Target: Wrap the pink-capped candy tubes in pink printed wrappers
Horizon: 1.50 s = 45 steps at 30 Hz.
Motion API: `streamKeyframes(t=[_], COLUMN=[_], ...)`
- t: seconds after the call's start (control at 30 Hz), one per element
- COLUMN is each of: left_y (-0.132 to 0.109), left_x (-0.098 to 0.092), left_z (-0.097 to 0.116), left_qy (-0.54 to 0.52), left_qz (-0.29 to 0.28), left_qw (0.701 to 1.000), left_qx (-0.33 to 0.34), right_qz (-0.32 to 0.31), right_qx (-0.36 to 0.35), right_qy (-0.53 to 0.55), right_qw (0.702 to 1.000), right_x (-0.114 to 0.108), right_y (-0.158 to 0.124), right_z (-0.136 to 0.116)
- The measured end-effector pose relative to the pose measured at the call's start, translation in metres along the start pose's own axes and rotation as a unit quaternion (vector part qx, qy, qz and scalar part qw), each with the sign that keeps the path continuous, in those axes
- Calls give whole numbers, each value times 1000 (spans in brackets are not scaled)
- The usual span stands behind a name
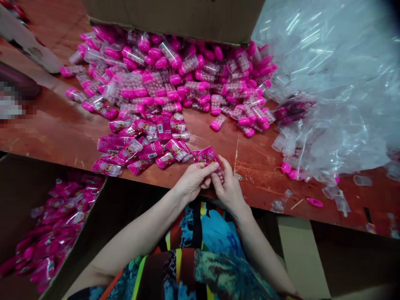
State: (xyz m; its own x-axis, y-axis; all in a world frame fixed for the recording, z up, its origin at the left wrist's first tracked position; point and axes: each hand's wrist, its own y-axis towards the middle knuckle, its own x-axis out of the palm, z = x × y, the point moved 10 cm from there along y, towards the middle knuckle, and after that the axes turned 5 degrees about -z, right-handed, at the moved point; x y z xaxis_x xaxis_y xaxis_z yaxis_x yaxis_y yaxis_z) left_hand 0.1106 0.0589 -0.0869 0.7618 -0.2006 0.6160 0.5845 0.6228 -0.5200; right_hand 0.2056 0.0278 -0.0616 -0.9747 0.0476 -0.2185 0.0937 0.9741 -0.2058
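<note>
My L hand [193,179] is pinching a pink printed sleeve [210,154] btwn thumb & fingers, almost closed. My R hand [229,187] is curling part-closed around a bead-filled tube [221,176]; its beads are showing below the sleeve, btwn my hands. Can't tell how far the sleeve is covering it. Both hands are resting at or just over the near edge of the red table [203,130].

Just beyond L hand & to its left, a pile of sleeved tubes [145,143] is lying. One loose tube [218,123] is lying ahead of R hand, apart from the rest. Farther ahead of both, a big heap of pink-capped tubes [187,85] is spreading at the lower edge of a cardboard box [175,18].

Out to R hand's right, clear plastic bags [340,91] are sprawling, w/ pink caps [286,168] & a clear empty tube [362,180] lying nr their edge. Down left of L hand, pink packs [62,221] are filling part of an open box [18,183], below table level.
</note>
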Motion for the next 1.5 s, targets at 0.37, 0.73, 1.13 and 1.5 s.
streamKeyframes(t=[0.37,0.73,1.13,1.5], left_y=[-4,-11,-29,-15], left_x=[5,5,-47,-40], left_z=[3,13,65,34], left_qy=[40,108,61,225], left_qz=[0,-18,117,117], left_qw=[999,994,978,964], left_qx=[11,31,160,87], right_qz=[-35,-14,61,64], right_qx=[96,54,-129,-93], right_qy=[367,251,-399,-312], right_qw=[924,966,906,943], right_x=[25,22,14,2], right_y=[-4,11,43,62], right_z=[17,8,-36,-25])
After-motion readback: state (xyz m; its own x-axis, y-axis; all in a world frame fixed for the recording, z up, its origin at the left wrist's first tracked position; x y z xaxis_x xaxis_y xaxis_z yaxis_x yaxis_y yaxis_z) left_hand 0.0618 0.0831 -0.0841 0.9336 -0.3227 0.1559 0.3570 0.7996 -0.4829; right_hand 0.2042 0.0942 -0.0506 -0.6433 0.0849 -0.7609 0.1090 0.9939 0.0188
